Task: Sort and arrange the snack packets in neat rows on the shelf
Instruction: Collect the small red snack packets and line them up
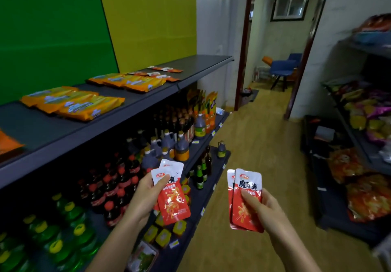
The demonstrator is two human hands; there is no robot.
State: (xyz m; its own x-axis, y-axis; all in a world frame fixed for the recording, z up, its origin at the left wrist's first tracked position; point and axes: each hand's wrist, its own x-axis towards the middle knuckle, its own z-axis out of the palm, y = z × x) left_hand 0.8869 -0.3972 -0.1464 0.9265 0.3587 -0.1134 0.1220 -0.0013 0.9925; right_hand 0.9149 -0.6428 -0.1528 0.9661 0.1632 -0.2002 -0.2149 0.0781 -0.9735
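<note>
Right, head camera, the only view we have. Both hands are up at waist level in the aisle, each carrying its share of the red snack packets.

The left hand (146, 195) grips the left pair of packets (174, 202), fanned slightly so both white tops show. Its thumb (163, 179) lies across the upper front and the fingers curl behind. That fan looks deliberate to me, making it easy to peel one off at a time.

The right hand (267, 208) pinches the right pair of packets (246, 208), stacked nearly square. Its thumb (249, 197) presses the front face, and the fingers are wrapped round the back and edge.

Nothing red is down yet from these hands. The top shelf (148, 107) up on the left already carries orange packs (74, 102) laid flat in overlapping rows. A line of small packets (166, 70) of what looks like the same kind sits at its far end. I'd judge that these four belong there, extending that row. Bottles (179, 146) fill the shelves below, well apart from the job.
</note>
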